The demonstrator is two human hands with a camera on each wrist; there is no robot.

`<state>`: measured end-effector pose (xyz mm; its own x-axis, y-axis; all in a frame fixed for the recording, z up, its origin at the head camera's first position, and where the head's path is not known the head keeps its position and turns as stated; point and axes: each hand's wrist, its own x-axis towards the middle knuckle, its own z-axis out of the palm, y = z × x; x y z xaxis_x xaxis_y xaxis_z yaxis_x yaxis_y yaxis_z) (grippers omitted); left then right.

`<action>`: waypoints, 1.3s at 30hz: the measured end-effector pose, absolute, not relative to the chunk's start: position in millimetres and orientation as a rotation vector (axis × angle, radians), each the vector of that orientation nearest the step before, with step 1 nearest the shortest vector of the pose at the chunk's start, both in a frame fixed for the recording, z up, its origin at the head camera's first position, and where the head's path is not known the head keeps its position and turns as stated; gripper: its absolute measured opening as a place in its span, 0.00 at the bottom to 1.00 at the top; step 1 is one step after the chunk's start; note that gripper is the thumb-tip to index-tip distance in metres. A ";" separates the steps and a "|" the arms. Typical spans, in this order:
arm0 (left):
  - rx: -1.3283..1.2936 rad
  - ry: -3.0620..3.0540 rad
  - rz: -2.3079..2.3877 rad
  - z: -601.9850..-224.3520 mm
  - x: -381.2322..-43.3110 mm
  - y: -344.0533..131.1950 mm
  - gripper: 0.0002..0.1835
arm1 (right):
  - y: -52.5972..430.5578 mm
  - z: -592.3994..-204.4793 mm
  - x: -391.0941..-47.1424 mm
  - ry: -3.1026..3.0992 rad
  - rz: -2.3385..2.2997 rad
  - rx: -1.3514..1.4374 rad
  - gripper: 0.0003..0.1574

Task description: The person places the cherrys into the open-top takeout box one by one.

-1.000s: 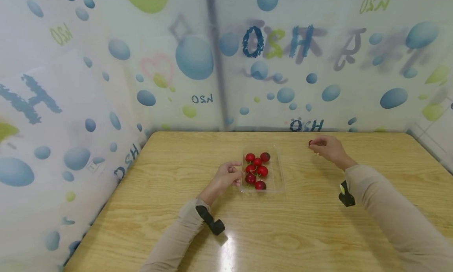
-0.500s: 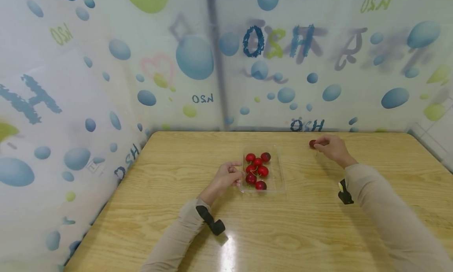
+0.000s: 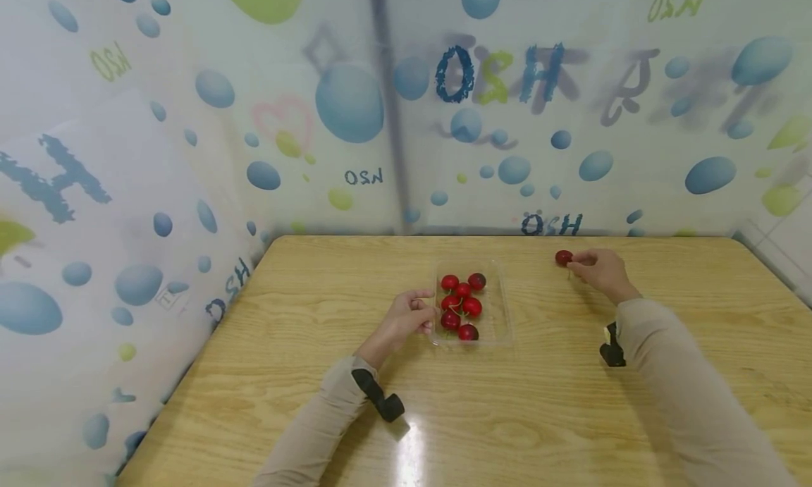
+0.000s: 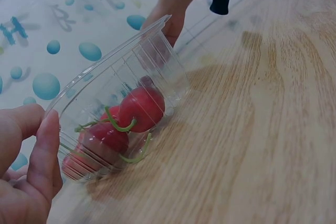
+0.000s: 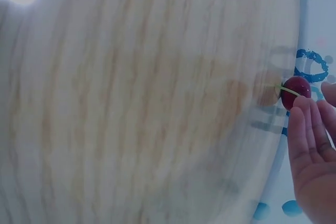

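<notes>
A clear plastic container stands on the table, with several red cherries grouped in its left part. My left hand holds the container's left side; in the left wrist view, thumb and finger meet at its rim. Green stems curl over the cherries there. To the right and farther back, my right hand holds a single dark red cherry at its fingertips. In the right wrist view this cherry shows against the wall, its green stem pointing toward the table.
The wooden table ends at a patterned wall covering behind and on the left. Black straps with small cameras sit on both wrists, such as the left strap. Light glares on the table's near part.
My right hand has shifted slightly right and toward me, with its fingertips now at the cherry's right edge, so more of that cherry shows. My left hand and the container have stayed put.
</notes>
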<state>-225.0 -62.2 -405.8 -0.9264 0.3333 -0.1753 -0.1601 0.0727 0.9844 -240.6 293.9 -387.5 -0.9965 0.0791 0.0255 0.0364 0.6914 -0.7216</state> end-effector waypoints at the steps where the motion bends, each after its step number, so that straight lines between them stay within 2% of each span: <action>1: 0.168 2.002 1.914 -406.0 -225.0 -62.2 0.23 | 294.2 -388.3 -240.6 -2.839 1.217 -0.102 0.22; 24: 0.193 1.981 1.903 -405.0 -225.3 -62.9 0.23 | 292.4 -398.4 -241.0 -2.774 1.321 -0.277 0.20; 39: 0.202 1.980 1.895 -396.0 -220.3 -64.1 0.24 | 290.9 -403.9 -242.8 -2.734 1.382 -0.371 0.23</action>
<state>-220.3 -64.1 -396.0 -0.9131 0.3665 -0.1787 -0.1624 0.0750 0.9839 -242.8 290.9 -403.9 -0.9696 0.2378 -0.0580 0.1877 0.5706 -0.7995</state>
